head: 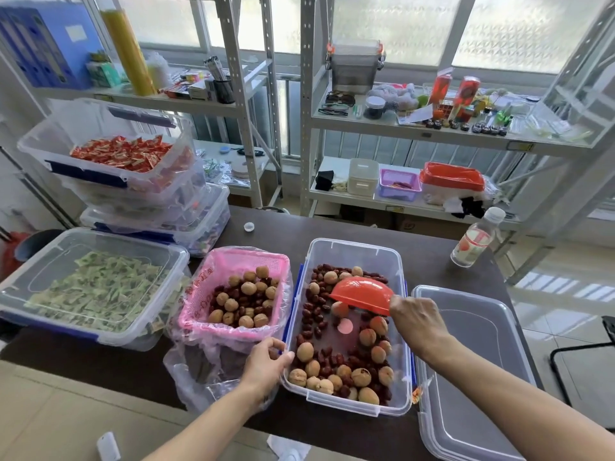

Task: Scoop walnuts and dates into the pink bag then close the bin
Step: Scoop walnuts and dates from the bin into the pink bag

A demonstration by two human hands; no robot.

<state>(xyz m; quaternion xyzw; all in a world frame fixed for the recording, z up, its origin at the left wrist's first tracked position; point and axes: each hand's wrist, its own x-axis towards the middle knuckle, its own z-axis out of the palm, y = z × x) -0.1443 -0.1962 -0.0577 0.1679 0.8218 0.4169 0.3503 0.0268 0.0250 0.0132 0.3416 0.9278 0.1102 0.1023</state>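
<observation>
The clear plastic bin of walnuts and dark red dates sits open on the dark table, near the middle, with bare floor showing at its centre where the mix has been dug away. I count roughly twenty walnuts left in it; the dates are too many and too heaped to count.

Over the far half of the bin the right hand has its fingers closed on the rim of an orange plastic scoop, tilted mouth-down toward the nuts, probably to rake in another load.

The left hand has fingers curled around the bin's near-left corner, likely to stop it sliding under the scoop's push.

Just left of the bin, touching it, stands the pink plastic bag, stretched over a pink mesh basket that keeps its mouth open. About fifteen walnuts and many dates already lie inside.

To the right lies one clear bin lid, within reach for closing.

Further left are one lidded bin of green packets and a stack of three clear bins, the top one holding red packets. One water bottle stands far right.
</observation>
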